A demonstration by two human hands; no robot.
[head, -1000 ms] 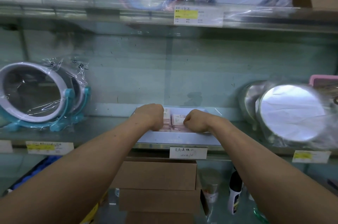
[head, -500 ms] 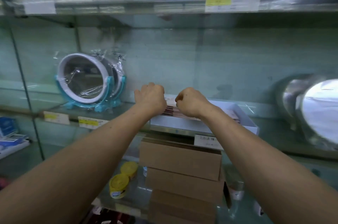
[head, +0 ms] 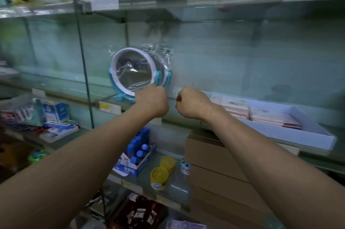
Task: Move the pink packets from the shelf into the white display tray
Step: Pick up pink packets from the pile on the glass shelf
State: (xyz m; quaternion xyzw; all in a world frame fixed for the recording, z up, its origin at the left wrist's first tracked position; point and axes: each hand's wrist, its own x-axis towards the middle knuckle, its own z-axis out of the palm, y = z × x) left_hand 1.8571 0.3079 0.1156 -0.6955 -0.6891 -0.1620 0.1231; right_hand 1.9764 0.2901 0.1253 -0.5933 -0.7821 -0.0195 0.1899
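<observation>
**Both hands fisted before the glass shelf; packets lying in the tray**

The left hand [head: 152, 100] and the right hand [head: 192, 102] are raised side by side in front of the glass shelf [head: 61, 86], backs toward the camera. They are near each other but apart. The fingers of each are curled into a fist, and nothing shows in either one.

The pink packets [head: 261, 114] lie flat in rows inside the white display tray [head: 308, 135]. The tray stands on the right part of the shelf, its front wall at the shelf's front edge, to the right of the right wrist.

A plastic-wrapped round mirror [head: 133, 71] on a teal stand is upright on the shelf behind the left hand. Stacked cardboard boxes [head: 214, 163] sit below the tray, with yellow tins [head: 162, 172] on the lower shelf beside them.
</observation>
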